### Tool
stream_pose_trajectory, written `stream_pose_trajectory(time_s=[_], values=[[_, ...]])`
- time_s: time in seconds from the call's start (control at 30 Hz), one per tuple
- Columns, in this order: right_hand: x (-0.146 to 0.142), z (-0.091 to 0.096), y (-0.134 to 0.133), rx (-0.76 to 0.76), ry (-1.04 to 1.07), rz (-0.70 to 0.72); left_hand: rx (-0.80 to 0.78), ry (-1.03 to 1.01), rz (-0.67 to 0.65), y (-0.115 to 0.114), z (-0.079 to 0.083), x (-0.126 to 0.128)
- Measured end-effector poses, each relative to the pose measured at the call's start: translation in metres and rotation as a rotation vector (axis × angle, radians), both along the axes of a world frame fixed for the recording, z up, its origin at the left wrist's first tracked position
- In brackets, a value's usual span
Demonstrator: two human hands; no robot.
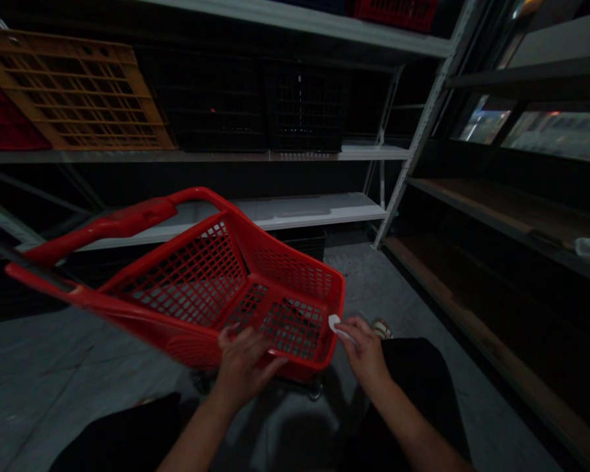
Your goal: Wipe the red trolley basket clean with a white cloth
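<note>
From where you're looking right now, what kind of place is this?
Maybe a storeroom or a shop's back area; it's too dim to be sure. White shelving holds plastic crates, like the orange crate, and a red shopping basket on wheels stands on the floor.

Left grip (pixel 244 362) thumb spread, right grip (pixel 364 347) pinched

Lighting: low; most of the room lies in shadow. Floor (pixel 44 367): grey, with faint joint lines. Ahead: white metal rack (pixel 295 156) with perforated upright (pixel 436 98), carrying orange crate (pixel 83 92) and black crates (pixel 201 98). Right: dark shelving unit (pixel 511 203), brownish boards; pale, blurred openings (pixel 560 134) behind, glazing undetermined.
</note>
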State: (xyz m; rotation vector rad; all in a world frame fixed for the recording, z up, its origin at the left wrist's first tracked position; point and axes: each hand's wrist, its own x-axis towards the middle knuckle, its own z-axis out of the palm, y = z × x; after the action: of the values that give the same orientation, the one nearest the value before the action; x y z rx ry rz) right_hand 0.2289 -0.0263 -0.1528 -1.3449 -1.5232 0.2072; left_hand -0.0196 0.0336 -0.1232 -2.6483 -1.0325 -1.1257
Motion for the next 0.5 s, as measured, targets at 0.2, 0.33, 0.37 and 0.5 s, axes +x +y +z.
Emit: stream_pose_trajectory(time_s=[0.2,0.33,0.37,0.5], values=[[-0.024,0.01,-0.034,-0.092,-0.054,0.199,-0.022,0.053,0.015,0.0,-0.002,-0.009],[-0.011,0.004,-0.017,-0.034,-0.122,0.148,-0.035,0.049,-0.015,0.001,0.0,-0.013],[-0.005,0.002,-0.009,-0.019,-0.13,0.119,-0.038,0.053,-0.024,0.002,0.0,-0.014],[0.009,0.0,0.011,-0.015,-0.112,0.056,-0.059,0.036,-0.024,0.003,0.0,-0.013]])
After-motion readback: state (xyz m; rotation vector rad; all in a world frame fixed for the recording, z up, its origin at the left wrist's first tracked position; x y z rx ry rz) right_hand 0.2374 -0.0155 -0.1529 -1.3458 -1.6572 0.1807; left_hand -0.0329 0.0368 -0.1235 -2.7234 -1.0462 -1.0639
